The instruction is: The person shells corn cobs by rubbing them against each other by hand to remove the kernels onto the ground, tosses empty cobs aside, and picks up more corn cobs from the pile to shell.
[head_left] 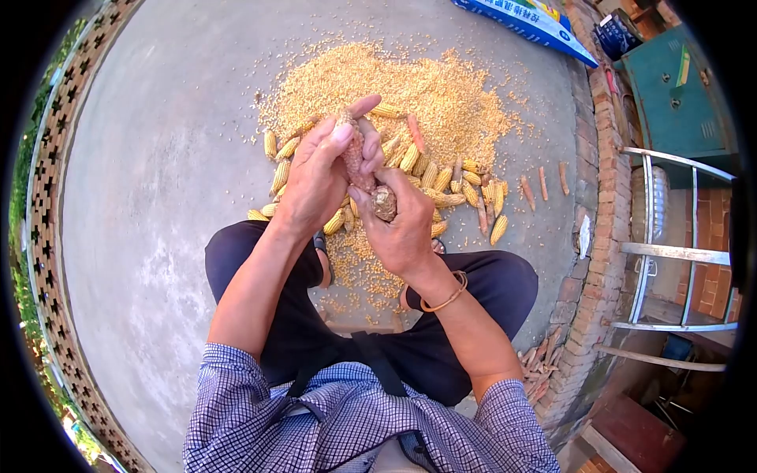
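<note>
My left hand (317,175) is closed around a reddish corn cob (356,158) that looks mostly stripped of kernels. Close against it, my right hand (402,225) grips a cob with a pale, rough butt end (385,203). Whether this is the same cob or a second one, I cannot tell, as fingers cover the join. Both hands are above a heap of loose yellow kernels (410,83). Several unshelled ears of corn (443,180) lie at the near edge of the heap, partly hidden by my hands.
Bare cobs (544,183) lie on the concrete floor (150,189) to the right, with more cobs (542,366) beside the brick edging (597,260). A blue and white bag (520,27) is at the top. A metal ladder (682,252) and a green cabinet (678,94) stand at the right.
</note>
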Motion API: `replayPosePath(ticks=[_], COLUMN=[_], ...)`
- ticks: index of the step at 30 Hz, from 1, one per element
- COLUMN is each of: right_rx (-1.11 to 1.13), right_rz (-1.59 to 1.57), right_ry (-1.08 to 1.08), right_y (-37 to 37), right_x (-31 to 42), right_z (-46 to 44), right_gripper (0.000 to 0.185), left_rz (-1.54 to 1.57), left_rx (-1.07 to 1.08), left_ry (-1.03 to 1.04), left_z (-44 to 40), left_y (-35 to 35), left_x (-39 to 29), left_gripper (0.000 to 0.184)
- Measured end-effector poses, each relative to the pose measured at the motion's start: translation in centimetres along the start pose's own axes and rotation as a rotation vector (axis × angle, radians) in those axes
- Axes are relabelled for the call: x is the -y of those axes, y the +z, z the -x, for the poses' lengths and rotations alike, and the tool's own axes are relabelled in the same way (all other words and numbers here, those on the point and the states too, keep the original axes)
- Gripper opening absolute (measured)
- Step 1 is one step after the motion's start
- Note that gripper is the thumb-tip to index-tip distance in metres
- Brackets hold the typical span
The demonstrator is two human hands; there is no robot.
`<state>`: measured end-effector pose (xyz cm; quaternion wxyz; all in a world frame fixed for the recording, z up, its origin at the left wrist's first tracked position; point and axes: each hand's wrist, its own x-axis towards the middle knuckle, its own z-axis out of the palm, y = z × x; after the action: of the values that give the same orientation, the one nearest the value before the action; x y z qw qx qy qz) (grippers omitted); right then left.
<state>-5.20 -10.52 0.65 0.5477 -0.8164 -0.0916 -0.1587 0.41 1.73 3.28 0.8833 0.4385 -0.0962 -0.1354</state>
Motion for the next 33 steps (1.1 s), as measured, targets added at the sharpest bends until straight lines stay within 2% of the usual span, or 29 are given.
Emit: replayPosePath(ticks=[10, 11, 15, 21, 27, 29, 33], right_rx=[-0.035, -0.041, -0.003, -0.01, -0.028, -0.001, 0.029], right_rz=[-0.081, -0.112, -0.313, -0.307, -0.422, -0.545, -0.74], right_ry=[0.011, 0.011, 0.249, 0.292, 0.394, 0.47, 0.473], right_y=[0.2, 0.3, 0.3, 0.3, 0.3, 0.1, 0.2], right_x=[-0.3, -0.3, -0.5, -1.2, -0.2, 0.3, -0.1], right_z=[0.0, 0.0, 0.1, 0.1, -0.2, -0.3, -0.1], right_gripper=[0.022, 0.023, 0.028, 0.035, 0.029, 0.026, 0.023], left_rz=[-0.003, 0.006, 0.023, -0.042, -0.132, -0.174, -0.228], left_rx=[0.053, 0.039, 0.042, 0.053, 0.001, -0.013, -0.024], left_ry=[0.016, 0.011, -0.014, 0.013, 0.098, 0.11, 0.107], left_z=[-0.1, -0.1, 0.0, 0.0, 0.0, 0.0, 0.1], left_y=[-0.3, -0.1, 0.0, -0.7, -1.4, -1.5, -1.3], left_x=[0.2, 0.2, 0.0, 0.1, 0.9, 0.8, 0.4], left_gripper=[0.064, 0.063, 0.056, 0.047, 0.039, 0.038, 0.036])
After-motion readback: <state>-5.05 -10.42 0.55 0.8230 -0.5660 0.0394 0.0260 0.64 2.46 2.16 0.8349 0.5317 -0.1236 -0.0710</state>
